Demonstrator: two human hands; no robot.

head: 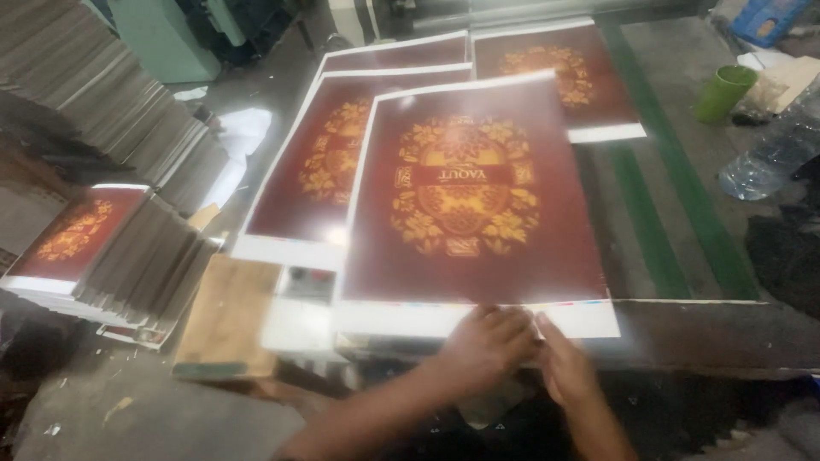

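Observation:
A glossy dark-red printed sheet (478, 196) with a gold floral ornament and a white margin lies on top of the work table. My left hand (489, 346) and my right hand (562, 367) meet at its near white edge, fingers bent over the margin and pinching it. More sheets of the same print lie under and behind it: one (312, 171) offset to the left, another (572, 68) at the far right. The frame is blurred, so the exact grip is hard to read.
A fanned stack of sheets (94, 248) sits at the left, with tall paper piles (102, 94) behind. A brown board (226, 316) lies by the table's near-left corner. A green cup (724, 92) and a clear plastic bottle (769, 158) stand at the right, past a green stripe (675, 196).

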